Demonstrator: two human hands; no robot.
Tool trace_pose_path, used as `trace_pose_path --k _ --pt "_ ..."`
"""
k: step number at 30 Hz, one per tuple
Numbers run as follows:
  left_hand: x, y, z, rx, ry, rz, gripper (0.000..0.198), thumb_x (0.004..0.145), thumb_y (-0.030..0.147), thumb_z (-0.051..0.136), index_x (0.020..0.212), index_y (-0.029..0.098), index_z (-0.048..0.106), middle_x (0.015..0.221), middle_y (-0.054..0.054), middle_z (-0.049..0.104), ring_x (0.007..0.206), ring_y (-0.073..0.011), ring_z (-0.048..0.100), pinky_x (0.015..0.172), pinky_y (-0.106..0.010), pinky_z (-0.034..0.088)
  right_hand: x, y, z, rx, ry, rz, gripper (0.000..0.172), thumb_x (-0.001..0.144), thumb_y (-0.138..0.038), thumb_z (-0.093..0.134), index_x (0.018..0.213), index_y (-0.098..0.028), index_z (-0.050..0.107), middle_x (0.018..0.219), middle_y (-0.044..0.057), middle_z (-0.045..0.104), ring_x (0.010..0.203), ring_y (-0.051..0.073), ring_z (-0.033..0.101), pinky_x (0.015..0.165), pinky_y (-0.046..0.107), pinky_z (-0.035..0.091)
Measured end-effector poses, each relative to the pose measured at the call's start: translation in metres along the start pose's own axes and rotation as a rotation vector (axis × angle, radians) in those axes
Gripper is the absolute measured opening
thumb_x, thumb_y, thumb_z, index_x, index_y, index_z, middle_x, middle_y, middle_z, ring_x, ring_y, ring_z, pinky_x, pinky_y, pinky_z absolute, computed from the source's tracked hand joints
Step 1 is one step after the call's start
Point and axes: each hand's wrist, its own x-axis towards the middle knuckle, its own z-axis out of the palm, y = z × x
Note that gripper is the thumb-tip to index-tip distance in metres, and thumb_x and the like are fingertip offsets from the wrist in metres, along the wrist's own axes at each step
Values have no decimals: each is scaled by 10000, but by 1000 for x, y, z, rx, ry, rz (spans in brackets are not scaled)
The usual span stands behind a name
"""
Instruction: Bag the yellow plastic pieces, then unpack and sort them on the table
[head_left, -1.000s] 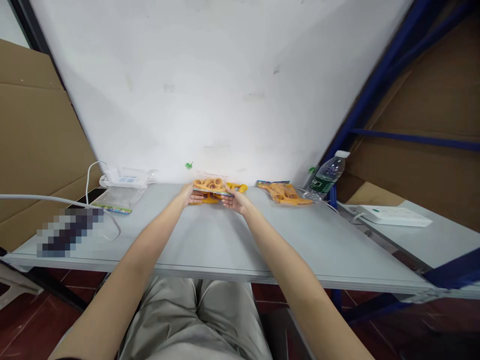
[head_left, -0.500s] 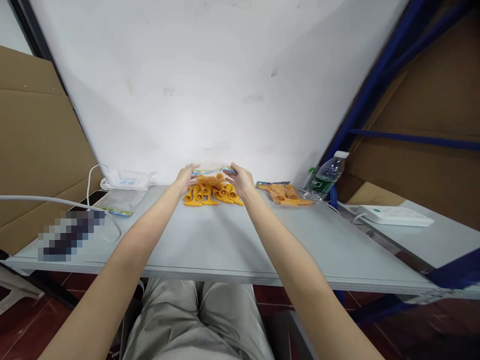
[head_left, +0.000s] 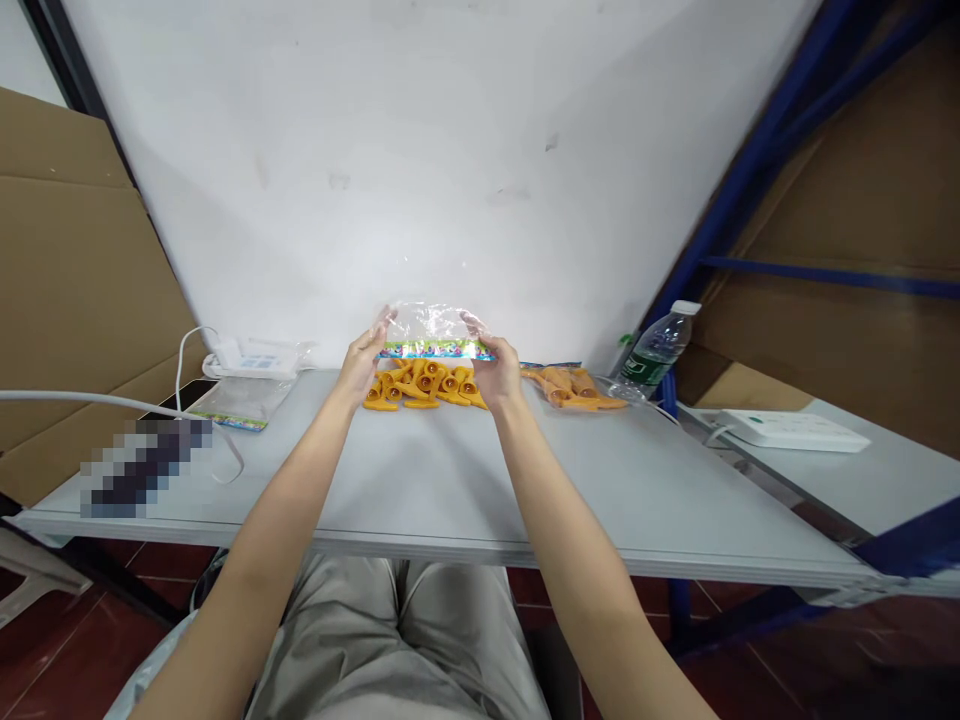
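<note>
My left hand [head_left: 361,362] and my right hand [head_left: 496,372] grip the two sides of a clear plastic bag [head_left: 433,322]. A colourful printed strip runs along the bag's lower edge, and its transparent part stands up against the white panel. No contents show inside the bag. Just below it, a heap of orange-yellow plastic pieces [head_left: 425,385] with flared, cup-like ends lies on the table; my right hand hides a little of its right end. A second clear bag [head_left: 574,388], filled with similar orange pieces, lies to the right of my right hand.
A water bottle [head_left: 660,345] leans at the right near a blue frame post. Another flat bag [head_left: 251,398] lies at left beside white cables and a white packaged item [head_left: 255,360]. A white power strip [head_left: 791,430] sits on the right-hand surface. The white panel [head_left: 450,150] rises behind the table.
The bag has turned in my hands: its printed strip was at the top and now sits lower, with the clear film above it. My right hand has shifted slightly right.
</note>
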Motion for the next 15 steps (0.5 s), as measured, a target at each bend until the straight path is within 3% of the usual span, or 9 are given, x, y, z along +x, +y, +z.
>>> trace_pose_path --k 5,8,12,15 --pt "-14 -42 -27 -41 76 -167 160 742 242 696 874 160 734 1119 -99 723 1212 -233 581 964 -287 465 -9 49 -23 -162 76 107 161 705 -189 570 736 -223 725 1074 9 723 1145 208 583 899 289 474" --pt "-22 -63 -42 -45 135 -301 203 715 321 722 808 141 715 889 -104 753 980 -241 685 816 -309 526 -15 74 -36 -187 98 250 154 681 -130 580 705 -226 699 944 9 725 965 167 633 798 258 504" --pt "-31 -76 -51 54 310 -353 212 714 353 757 820 176 707 724 -31 720 755 -177 684 671 -254 504 -19 86 -43 -147 37 448 128 675 -92 603 652 -213 637 804 9 687 753 146 623 666 252 524" --pt "-34 -77 -52 95 307 -368 127 702 269 775 726 172 696 653 -2 680 647 -126 636 622 -217 470 -20 84 -44 -107 7 545 83 713 -130 614 699 -206 643 758 9 684 751 158 640 673 256 532"
